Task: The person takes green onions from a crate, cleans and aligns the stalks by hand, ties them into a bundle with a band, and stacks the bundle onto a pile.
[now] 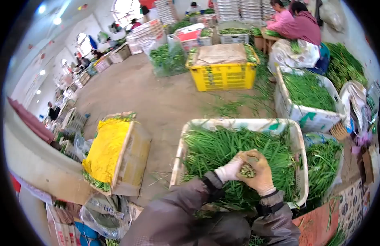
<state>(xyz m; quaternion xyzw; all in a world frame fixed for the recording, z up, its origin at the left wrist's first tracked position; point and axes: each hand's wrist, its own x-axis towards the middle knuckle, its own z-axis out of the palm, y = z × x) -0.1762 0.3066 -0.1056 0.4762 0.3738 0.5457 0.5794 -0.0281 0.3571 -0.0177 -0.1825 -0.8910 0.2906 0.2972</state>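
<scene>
Fingers of both hands are wrapped around a bundle of green stalks [248, 170], the left hand [232, 168] on one side and the right hand [261, 172] on the other, its cut-looking ends facing up toward the wearer; how tightly each hand squeezes, I cannot tell. Taking the white basket [244, 121] as landmark, the bundle is above its middle, over the loose greens [212, 143] that fill it. Both dark sleeves [173, 207] reach across the basket's near side and hide much of that rim, while the hands themselves cover most of the bundle's length. Left of the basket, across a strip of bare floor [159, 147], stands a crate [134, 158] topped with a yellow cloth [110, 143]. Beyond the basket's far rim, stalks are strewn on the floor, and past them is a yellow crate [222, 78] under a brown cloth [220, 53], with a clear bag of greens [165, 57] beside it. Just past the basket's far right corner, a second white basket [307, 117] holds more greens, and behind that two people [298, 28] sit close together. Against the basket's right side lies another heap of greens [321, 164], and near its closest right corner a reddish board [317, 223] takes up space.
</scene>
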